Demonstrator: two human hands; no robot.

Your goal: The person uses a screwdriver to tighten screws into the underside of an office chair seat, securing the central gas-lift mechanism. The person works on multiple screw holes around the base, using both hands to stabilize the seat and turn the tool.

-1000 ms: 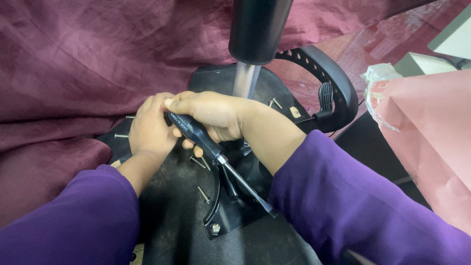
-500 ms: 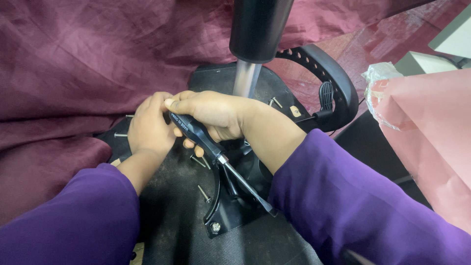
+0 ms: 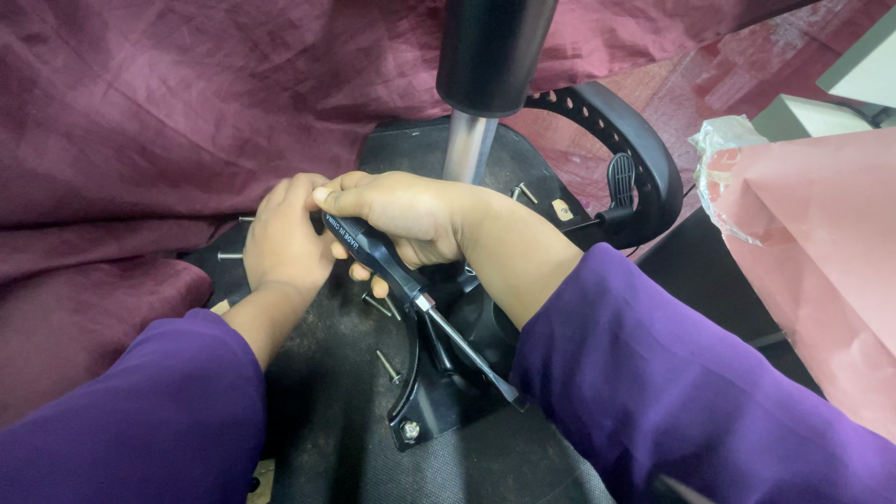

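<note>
Crinkled pink plastic bag (image 3: 821,271) at right, pale box (image 3: 803,117) behind

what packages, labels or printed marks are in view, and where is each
Pink plastic bag: right edge, bulky, translucent pink with a crumpled clear neck at its top.
Screwdriver handle: centre, black, small white print along its side, held in the right hand, tip pointing back toward the person.
Pale boxes: top right corner, grey-white, plain flat faces, only partly in view.
No screens or signs.

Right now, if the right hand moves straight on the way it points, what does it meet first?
The right hand points toward the left hand, and the two look already touching, so it would likely meet that first. Depth is unclear, though.
</note>
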